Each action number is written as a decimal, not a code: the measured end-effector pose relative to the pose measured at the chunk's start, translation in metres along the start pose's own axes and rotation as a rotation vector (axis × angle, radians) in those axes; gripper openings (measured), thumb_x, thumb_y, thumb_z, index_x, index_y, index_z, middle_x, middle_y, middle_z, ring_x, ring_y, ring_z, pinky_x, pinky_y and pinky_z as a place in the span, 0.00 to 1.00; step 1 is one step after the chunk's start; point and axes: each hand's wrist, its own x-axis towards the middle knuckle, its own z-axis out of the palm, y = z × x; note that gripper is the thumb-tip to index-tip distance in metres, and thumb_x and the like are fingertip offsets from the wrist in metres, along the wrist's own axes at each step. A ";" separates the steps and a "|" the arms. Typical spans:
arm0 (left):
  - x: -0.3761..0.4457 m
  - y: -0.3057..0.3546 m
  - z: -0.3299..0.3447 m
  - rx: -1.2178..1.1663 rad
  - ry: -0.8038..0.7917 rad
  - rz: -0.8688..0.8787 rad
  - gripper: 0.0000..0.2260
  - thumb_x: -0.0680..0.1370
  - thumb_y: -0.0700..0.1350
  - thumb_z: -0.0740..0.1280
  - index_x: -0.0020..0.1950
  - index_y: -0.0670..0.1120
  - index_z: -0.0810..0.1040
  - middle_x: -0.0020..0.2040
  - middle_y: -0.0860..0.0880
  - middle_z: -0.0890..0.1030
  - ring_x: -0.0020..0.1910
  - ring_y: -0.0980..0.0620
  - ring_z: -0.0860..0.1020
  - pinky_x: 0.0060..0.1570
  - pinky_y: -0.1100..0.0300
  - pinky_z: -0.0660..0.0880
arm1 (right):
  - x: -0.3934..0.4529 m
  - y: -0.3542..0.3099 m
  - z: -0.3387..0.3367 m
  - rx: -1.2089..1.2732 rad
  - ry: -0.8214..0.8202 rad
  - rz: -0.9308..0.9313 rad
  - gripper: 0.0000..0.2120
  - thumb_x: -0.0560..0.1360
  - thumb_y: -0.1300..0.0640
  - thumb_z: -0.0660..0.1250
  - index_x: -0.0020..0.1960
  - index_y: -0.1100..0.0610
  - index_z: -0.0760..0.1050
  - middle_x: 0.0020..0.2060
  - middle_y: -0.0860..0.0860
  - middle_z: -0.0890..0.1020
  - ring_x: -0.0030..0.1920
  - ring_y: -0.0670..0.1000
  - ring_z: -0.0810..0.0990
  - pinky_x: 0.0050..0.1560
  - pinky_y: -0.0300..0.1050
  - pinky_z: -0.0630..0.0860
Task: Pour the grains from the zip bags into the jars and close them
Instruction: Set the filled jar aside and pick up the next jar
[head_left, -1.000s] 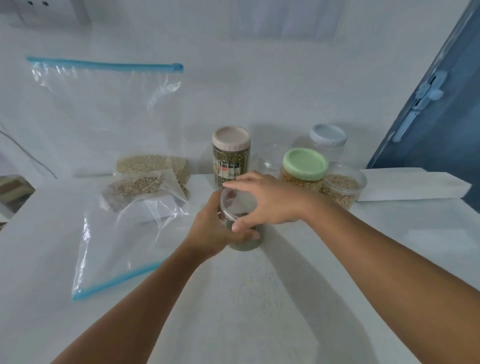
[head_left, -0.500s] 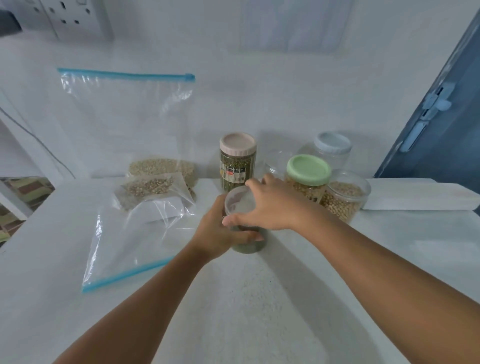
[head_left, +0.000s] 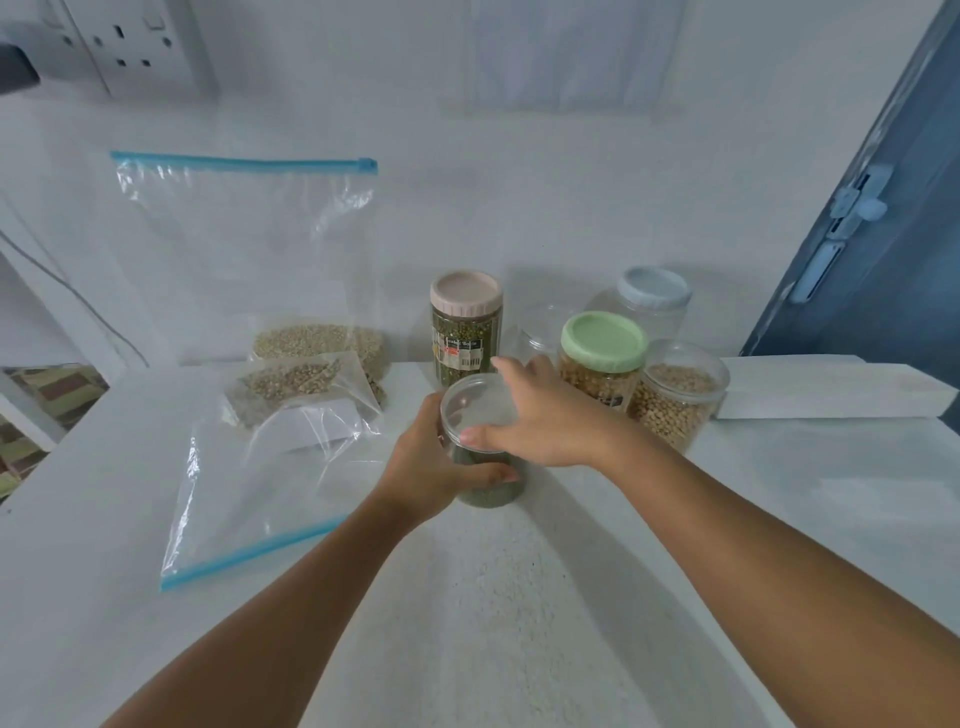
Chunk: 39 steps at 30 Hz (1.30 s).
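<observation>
White desk (head_left: 519, 597) fills the view, and far left on the wall there's a double socket (head_left: 140, 47). Coming right — a tall clear zip bag (head_left: 244, 249) with a blue seal stands propped against the wall, pale grains settled in its bottom. In front of it a small clear packet (head_left: 296, 382) of brownish grains lies on the desk, and overlapping that a flat zip bag (head_left: 260, 493) sprawls toward us, its blue strip at the near edge.

Centre now: the left hand (head_left: 431, 467) wraps its fingers and thumb round a clear jar (head_left: 488, 491) holding dark green grains, gripping the body from the left. The right hand (head_left: 545, 421) comes in from the right, thumb and fingers pinching the clear lid (head_left: 475, 405) that sits on the jar's mouth; whether it is fully seated I cannot tell. Just behind stands a tall jar (head_left: 466, 327) with a pink cap, green grains and a label.

Further right — a cluster at the back: a clear, seemingly empty container (head_left: 540, 330), a green-lidded jar (head_left: 602, 358) of yellowish grains, a blue-lidded jar (head_left: 654, 299) behind it, and an uncapped jar (head_left: 680, 395) of tan grains touching the green-lidded one. A white box (head_left: 831, 387) lies beyond them, and a blue door (head_left: 883, 234) with its latch closes off the right edge.
</observation>
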 end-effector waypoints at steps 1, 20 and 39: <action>0.000 0.000 0.001 0.000 0.015 0.000 0.47 0.60 0.54 0.88 0.74 0.57 0.69 0.63 0.63 0.79 0.62 0.65 0.77 0.59 0.66 0.75 | 0.002 -0.001 0.005 -0.044 0.066 0.006 0.47 0.72 0.27 0.68 0.80 0.50 0.56 0.74 0.57 0.63 0.73 0.59 0.70 0.66 0.53 0.73; 0.008 0.007 -0.014 0.092 0.158 -0.061 0.46 0.62 0.54 0.87 0.73 0.55 0.66 0.57 0.71 0.73 0.57 0.72 0.73 0.51 0.73 0.71 | 0.038 -0.017 0.013 -0.095 0.164 0.102 0.52 0.61 0.18 0.67 0.71 0.54 0.70 0.70 0.58 0.67 0.70 0.61 0.71 0.63 0.57 0.75; -0.009 0.029 0.007 0.321 0.305 0.053 0.57 0.71 0.48 0.82 0.83 0.52 0.40 0.80 0.48 0.45 0.81 0.46 0.48 0.76 0.52 0.50 | 0.000 0.040 -0.042 -0.370 0.602 0.044 0.31 0.78 0.32 0.64 0.74 0.49 0.71 0.68 0.58 0.69 0.66 0.63 0.68 0.62 0.57 0.73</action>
